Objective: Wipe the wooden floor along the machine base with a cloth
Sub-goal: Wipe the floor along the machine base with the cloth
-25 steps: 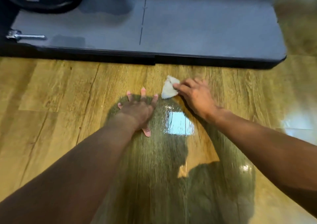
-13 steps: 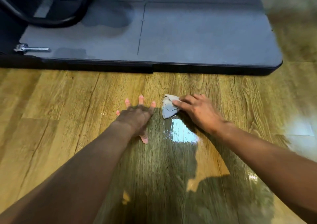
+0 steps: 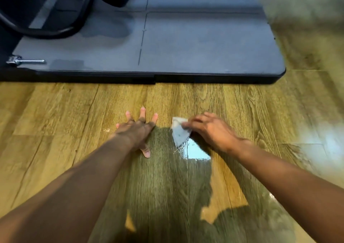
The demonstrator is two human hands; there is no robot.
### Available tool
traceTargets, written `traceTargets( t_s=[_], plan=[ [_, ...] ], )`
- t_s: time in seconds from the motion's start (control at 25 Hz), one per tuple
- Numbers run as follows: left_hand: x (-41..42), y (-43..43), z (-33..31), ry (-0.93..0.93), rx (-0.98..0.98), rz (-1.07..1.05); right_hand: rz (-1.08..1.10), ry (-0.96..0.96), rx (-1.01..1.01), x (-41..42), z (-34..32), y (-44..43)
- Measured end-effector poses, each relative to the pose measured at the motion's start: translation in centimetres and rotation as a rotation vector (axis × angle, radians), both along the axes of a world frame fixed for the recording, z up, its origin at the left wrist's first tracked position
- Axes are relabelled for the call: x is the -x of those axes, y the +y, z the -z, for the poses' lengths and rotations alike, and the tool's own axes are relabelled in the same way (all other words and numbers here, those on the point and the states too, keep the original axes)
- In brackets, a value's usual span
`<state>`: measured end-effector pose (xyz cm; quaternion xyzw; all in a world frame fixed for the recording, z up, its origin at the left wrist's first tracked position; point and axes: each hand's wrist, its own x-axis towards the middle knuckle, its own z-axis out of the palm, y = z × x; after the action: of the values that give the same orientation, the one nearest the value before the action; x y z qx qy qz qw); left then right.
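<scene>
Moved: crumpled white cloth [image 3: 178, 133], back from grey machine base [image 3: 204, 47].
Right grip [image 3: 210, 131]: pinches it onto brown wooden floor [image 3: 55, 112].
Left grip [image 3: 135, 129]: splayed empty, bracing me.

Cloth [image 3: 179, 134]: right part hidden under right grip [image 3: 210, 129]; hold underneath unclear. Machine base [image 3: 204, 43] cut off at top, left edges. Black tubular frame [image 3: 46, 32] cropped top-left, smeared. Wooden floor [image 3: 316, 112] at far right motion-blurred. Left forearm [image 3: 74, 187], right forearm [image 3: 279, 177] cut off at lower edges.

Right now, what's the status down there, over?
Left grip flat on wooden floor. Right grip pinching cloth, short of machine base. Nothing in the way.
</scene>
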<state>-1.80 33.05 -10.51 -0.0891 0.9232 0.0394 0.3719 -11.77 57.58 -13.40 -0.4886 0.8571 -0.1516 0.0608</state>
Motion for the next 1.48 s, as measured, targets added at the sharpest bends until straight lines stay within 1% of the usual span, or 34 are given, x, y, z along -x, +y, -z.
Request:
traceTargets(
  t_s=[0.04, 0.12, 0.16, 0.2, 0.24, 0.32, 0.36, 0.48, 0.52, 0.56, 0.6, 0.68, 0.72, 0.76, 0.84, 0.88, 0.92, 0.96, 1.0, 1.04, 1.08, 1.12, 1.16, 1.2, 1.24, 1.28, 1.32, 1.36, 1.4, 1.44, 1.48],
  plan=[
    [0.0, 0.2, -0.2, 0.000, 0.014, 0.002, 0.071, 0.032, 0.004, 0.2, 0.0, -0.4],
    [-0.1, 0.5, -0.6, 0.006, 0.032, 0.016, 0.190, 0.024, 0.015, -2.3, 0.4, 0.0],
    [-0.2, 0.6, -0.6, 0.014, 0.033, 0.027, 0.170, -0.005, 0.008, -4.7, 0.7, 1.1],
    [-0.2, 0.7, -0.6, 0.022, 0.032, 0.036, 0.098, -0.033, -0.003, -7.4, 0.7, 2.7],
    [-0.2, 0.7, -0.6, 0.029, 0.033, 0.042, -0.022, -0.061, -0.024, -9.7, 0.2, 4.5],
    [-0.1, 0.8, -0.8, 0.022, 0.043, 0.044, -0.244, -0.020, -0.042, -10.0, 0.0, 7.0],
    [0.0, 0.9, -1.0, 0.018, 0.051, 0.041, -0.247, 0.007, -0.073, -9.0, -0.2, 7.0],
    [0.2, 1.4, -1.4, 0.025, 0.089, 0.052, 0.082, -0.027, -0.037, -7.7, -0.9, 5.2],
    [0.1, 1.5, -1.6, 0.029, 0.092, 0.048, 0.114, -0.008, 0.008, -8.8, -0.5, 5.1],
    [-0.1, 1.7, -1.6, 0.032, 0.087, 0.040, 0.078, 0.013, 0.046, -10.7, 0.2, 5.7],
    [-0.3, 2.0, -1.5, 0.039, 0.078, 0.030, -0.037, 0.040, 0.069, -12.8, 1.0, 6.9],
    [-0.6, 2.8, -1.2, 0.067, 0.045, 0.013, -0.347, 0.112, 0.031, -14.0, 0.9, 9.5],
    [-0.7, 3.2, -1.1, 0.076, 0.022, -0.006, -0.410, 0.120, -0.014, -12.9, 0.7, 9.7],
    [-0.7, 3.6, -1.1, 0.081, 0.001, -0.033, -0.367, 0.102, -0.054, -11.5, 0.5, 9.4],
    [-0.3, 4.3, -1.2, 0.093, -0.018, -0.059, -0.055, -0.027, -0.047, -9.1, 0.0, 7.8],
    [0.0, 4.7, -1.2, 0.098, -0.016, -0.056, 0.061, -0.032, -0.017, -9.3, -0.1, 7.2],
    [0.3, 5.1, -1.3, 0.097, -0.019, -0.052, 0.089, 0.028, 0.024, -10.2, 0.1, 7.1],
    [0.6, 5.4, -1.3, 0.085, -0.026, -0.055, 0.045, 0.053, 0.061, -11.7, 0.6, 7.4],
    [0.9, 5.7, -1.4, 0.064, -0.030, -0.060, -0.074, 0.058, 0.109, -13.4, 1.1, 8.2],
    [1.2, 5.9, -1.3, 0.043, -0.026, -0.062, -0.229, 0.080, 0.114, -14.6, 1.3, 9.3],
    [1.4, 6.1, -1.3, 0.027, -0.017, -0.064, -0.367, 0.108, 0.092, -14.2, 1.3, 10.3],
    [1.6, 6.3, -1.4, 0.016, -0.011, -0.065, -0.460, 0.119, 0.042, -12.7, 1.0, 10.6],
    [1.6, 6.3, -1.4, 0.010, -0.011, -0.065, -0.491, 0.115, -0.003, -10.6, 0.7, 10.0],
    [1.6, 6.3, -1.4, 0.008, -0.014, -0.061, -0.457, 0.103, -0.015, -8.0, 0.3, 8.8],
    [1.6, 6.2, -1.3, 0.011, -0.018, -0.057, -0.333, 0.061, -0.023, -5.2, -0.4, 7.0],
    [1.6, 6.1, -1.3, 0.017, -0.020, -0.054, -0.153, 0.044, -0.011, -2.5, -0.5, 5.3],
    [1.6, 6.1, -1.3, 0.022, -0.022, -0.056, 0.011, 0.070, 0.018, -0.4, -0.3, 3.8],
    [1.5, 6.1, -1.3, 0.025, -0.023, -0.058, 0.174, 0.108, -0.004, 0.5, 0.1, 2.5],
    [1.5, 6.1, -1.3, 0.027, -0.023, -0.058, 0.271, 0.122, 0.005, 0.3, 0.3, 1.8],
    [1.5, 6.1, -1.2, 0.028, -0.022, -0.055, 0.269, 0.113, 0.025, -0.8, 0.6, 1.6],
    [1.5, 6.1, -1.0, 0.029, -0.022, -0.050, 0.199, 0.087, 0.046, -2.4, 1.0, 2.1]
  ],
)
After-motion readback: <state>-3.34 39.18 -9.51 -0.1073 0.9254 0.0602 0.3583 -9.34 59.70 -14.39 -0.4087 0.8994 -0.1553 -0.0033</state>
